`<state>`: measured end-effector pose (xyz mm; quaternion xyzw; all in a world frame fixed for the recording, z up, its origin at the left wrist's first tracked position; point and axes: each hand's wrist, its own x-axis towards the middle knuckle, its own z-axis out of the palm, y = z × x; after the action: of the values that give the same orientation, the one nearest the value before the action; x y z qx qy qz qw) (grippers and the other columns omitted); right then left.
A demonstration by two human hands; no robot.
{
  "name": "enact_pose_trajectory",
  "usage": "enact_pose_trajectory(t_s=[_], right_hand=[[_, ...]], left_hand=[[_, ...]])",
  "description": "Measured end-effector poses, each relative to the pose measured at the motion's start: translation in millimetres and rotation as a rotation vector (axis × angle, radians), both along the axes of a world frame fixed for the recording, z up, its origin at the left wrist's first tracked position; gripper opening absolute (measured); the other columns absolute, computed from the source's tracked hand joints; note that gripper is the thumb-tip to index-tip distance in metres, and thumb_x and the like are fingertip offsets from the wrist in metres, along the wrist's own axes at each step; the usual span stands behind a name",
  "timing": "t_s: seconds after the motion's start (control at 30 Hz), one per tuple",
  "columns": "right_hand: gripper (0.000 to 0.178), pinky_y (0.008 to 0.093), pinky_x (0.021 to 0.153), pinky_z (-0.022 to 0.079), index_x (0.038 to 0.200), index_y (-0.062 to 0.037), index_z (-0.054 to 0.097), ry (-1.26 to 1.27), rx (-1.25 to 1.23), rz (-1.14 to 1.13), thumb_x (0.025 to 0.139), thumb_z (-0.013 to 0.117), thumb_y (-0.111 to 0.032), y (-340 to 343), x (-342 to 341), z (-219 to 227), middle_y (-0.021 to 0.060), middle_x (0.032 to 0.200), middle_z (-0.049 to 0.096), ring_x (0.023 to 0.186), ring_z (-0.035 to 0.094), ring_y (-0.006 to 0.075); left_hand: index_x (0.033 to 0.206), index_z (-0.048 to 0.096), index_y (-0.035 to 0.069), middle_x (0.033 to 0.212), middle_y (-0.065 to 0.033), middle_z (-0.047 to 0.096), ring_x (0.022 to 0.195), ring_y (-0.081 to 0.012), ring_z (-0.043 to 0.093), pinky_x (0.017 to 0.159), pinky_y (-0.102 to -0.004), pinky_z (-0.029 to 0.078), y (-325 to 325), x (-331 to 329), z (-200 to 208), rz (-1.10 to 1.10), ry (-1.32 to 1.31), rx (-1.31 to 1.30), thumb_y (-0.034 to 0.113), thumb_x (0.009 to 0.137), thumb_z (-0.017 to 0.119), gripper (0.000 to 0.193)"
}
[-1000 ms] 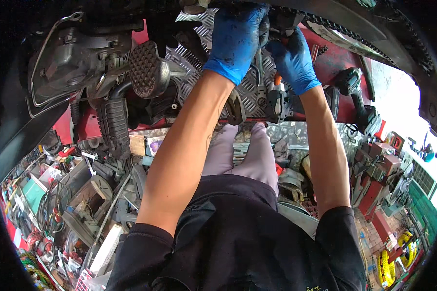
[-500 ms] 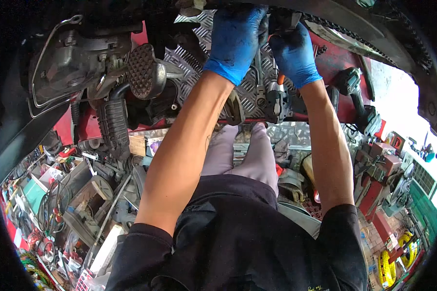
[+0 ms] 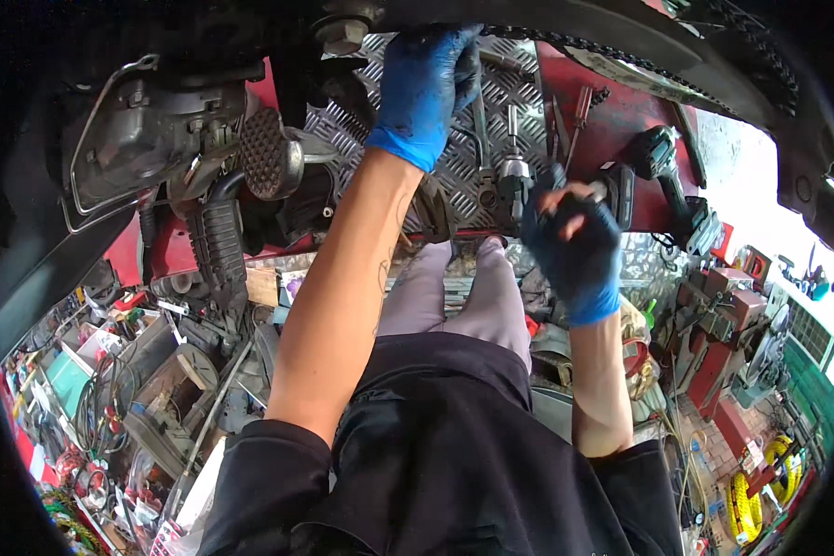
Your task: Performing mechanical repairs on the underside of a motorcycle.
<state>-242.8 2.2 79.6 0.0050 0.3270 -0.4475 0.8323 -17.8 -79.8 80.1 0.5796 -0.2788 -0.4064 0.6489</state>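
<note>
My left hand [image 3: 426, 97], in a dirty blue glove, reaches up to the dark underside of a motorcycle [image 3: 547, 18]. Its fingers are curled, and whatever they grip is hidden. My right hand [image 3: 574, 246], gloved too, is held lower, in front of the red and metal platform. Motion smears it; the fingers look closed, with orange patches and a small pale glint among them that I cannot make out. Just left of it a power driver [image 3: 512, 176] lies with its socket end pointing away. A ratchet wrench [image 3: 484, 139] lies beside that, and a screwdriver [image 3: 579, 120] rests on the red surface.
A footpeg [image 3: 271, 155] and an engine casing [image 3: 148, 120] stick out at the left. Another power tool [image 3: 672, 176] lies at the platform's right, near a battery pack [image 3: 618, 195]. A bench vise [image 3: 718, 315] stands at right; cluttered tools and parts cover the left floor.
My right hand has come down from the motorcycle's underside toward my body. My left hand has shifted slightly left and stays up there. The driver and screwdriver are now uncovered.
</note>
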Motion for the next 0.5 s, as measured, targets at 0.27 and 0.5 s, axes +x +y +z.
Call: enact_pose_trajectory(t_s=[0.27,0.5], right_hand=[[0.020,0.0307,0.065,0.047,0.104,-0.0018,0.059,0.361,0.008,0.400,0.087,0.053,-0.010,38,-5,40,0.0096,0.091,0.063,0.071,0.057,0.0192],[0.021,0.0226,0.060,0.043,0.107,0.0006,0.057,1.179,-0.601,0.733,0.090,0.054,-0.013,5,4,52,0.0051,0.083,0.061,0.066,0.050,0.0115]], left_hand=[[0.077,0.064,0.007,0.062,-0.0026,0.059,0.051,-0.0161,0.053,0.052,-0.0275,0.043,-7,3,-1,0.000,-0.031,0.039,0.023,0.087,0.060,0.019],[0.076,0.063,0.007,0.061,-0.0024,0.058,0.051,-0.0161,0.052,0.051,-0.0277,0.043,-6,2,-1,0.031,-0.052,0.068,0.023,0.087,0.060,0.020]])
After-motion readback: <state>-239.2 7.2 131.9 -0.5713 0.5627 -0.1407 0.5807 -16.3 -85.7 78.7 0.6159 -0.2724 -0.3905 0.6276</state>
